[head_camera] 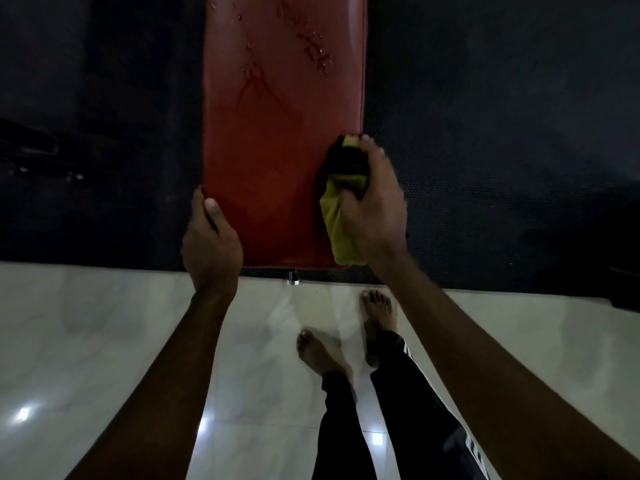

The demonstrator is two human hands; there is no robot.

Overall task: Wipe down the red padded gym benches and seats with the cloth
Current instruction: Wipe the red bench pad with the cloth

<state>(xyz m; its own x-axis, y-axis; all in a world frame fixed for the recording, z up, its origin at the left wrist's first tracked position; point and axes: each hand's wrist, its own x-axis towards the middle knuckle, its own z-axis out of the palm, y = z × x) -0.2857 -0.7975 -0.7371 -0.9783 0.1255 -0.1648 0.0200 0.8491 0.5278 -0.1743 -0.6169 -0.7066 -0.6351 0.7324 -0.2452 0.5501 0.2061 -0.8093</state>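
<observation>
The right hand [367, 202] grips a yellow cloth [337, 230] at the bench [277, 140] pad's right edge. The left hand [211, 244] clasps the near-left corner, thumb on top. Droplets [311, 46] bead farther up; dark mat [485, 133] lies either side.

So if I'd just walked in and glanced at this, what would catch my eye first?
Probably the red bench pad running up the middle against the dark floor mat, with water droplets beading on its far end. Next, the yellow cloth gripped by the right hand at the pad's right edge, while the left hand holds the near-left corner. Bare feet stand on pale glossy tiles below.
</observation>
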